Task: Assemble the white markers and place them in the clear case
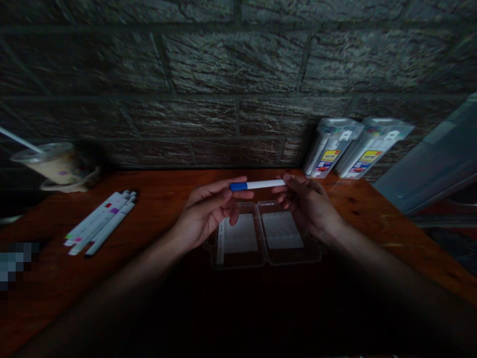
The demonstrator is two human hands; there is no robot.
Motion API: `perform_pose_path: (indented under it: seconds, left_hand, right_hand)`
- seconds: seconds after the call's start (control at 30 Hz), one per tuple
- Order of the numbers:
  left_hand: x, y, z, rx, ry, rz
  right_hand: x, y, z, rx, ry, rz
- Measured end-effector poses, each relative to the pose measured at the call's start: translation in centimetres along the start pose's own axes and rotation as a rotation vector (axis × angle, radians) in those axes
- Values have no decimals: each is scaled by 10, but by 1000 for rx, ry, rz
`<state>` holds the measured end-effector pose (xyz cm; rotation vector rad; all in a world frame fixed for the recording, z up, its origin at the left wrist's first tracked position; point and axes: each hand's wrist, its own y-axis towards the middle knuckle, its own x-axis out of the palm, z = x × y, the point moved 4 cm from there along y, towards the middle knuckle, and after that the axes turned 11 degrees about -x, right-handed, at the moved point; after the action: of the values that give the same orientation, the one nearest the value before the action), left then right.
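A white marker with a blue end lies level between my two hands. My left hand pinches it at the blue end, and my right hand grips the white end with thumb and fingers. Below them on the table sits a clear plastic case, opened flat in two halves. Each half has a pale panel inside, and a white strip runs along the left one. My hands partly hide the far corners of the case.
Several white markers lie in a bunch on the wooden table at left. Behind them stands a lidded drink cup with a straw. Two filled clear marker cases stand upright at the back right, against the stone-block wall.
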<state>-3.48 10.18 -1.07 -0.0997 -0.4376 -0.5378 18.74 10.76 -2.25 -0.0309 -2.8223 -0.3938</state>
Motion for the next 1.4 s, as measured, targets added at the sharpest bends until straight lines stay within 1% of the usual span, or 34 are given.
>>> perform_pose_path:
  seconds: [0.17,0.3,0.43,0.57,0.67,0.73,1.0,1.2,1.4]
  left_hand:
    - [1,1,-1,0,2,-18]
    - [-1,2,-2,-8,-3,2]
    - [-3,4,-2,0,10,63]
    - [-6,5,-4,7,12,160]
    - [-8,6,-4,7,17,228]
    - [-9,6,-5,-2,28,251]
    - [-10,8,-5,-35,14,265]
    - [-9,7,-6,-33,22,261]
    - [-12,7,-7,-40,46,289]
  right_hand:
    - [-1,0,0,-3,-27,4]
    - [-1,0,-1,-33,-27,-6]
    - [1,-1,-4,-50,16,20]
    - [5,-3,-7,-52,12,60]
    - [7,-4,-9,-52,14,64]
    - [8,-5,-9,-38,28,61]
    - [8,-5,-4,63,42,59]
    - [5,-4,-1,66,-6,43]
    - [7,-4,-2,47,13,39]
